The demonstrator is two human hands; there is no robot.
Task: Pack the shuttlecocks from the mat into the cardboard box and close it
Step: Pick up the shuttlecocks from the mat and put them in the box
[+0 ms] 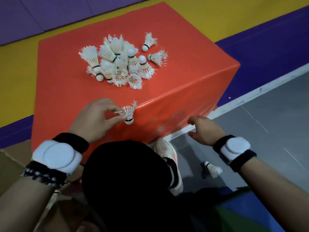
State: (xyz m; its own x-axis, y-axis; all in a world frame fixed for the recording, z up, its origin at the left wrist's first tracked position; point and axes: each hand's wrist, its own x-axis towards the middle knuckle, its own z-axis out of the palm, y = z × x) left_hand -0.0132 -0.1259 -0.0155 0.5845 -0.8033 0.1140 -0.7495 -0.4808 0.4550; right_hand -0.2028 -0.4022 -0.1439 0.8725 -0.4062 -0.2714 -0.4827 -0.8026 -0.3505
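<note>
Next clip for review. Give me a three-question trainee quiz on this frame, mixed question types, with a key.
1. True or false: the left hand pinches a worn white feather shuttlecock near the front edge of the red padded mat block.
2. Which is the right hand doing? A) gripping a shuttlecock B) hanging open and empty C) closing a flap
3. Fill in: a stray shuttlecock lies on the grey ____.

Key: 1 true; 2 B; 3 floor. The main heap of shuttlecocks is not yet packed; the brown cardboard box shows only partly at lower left.
</note>
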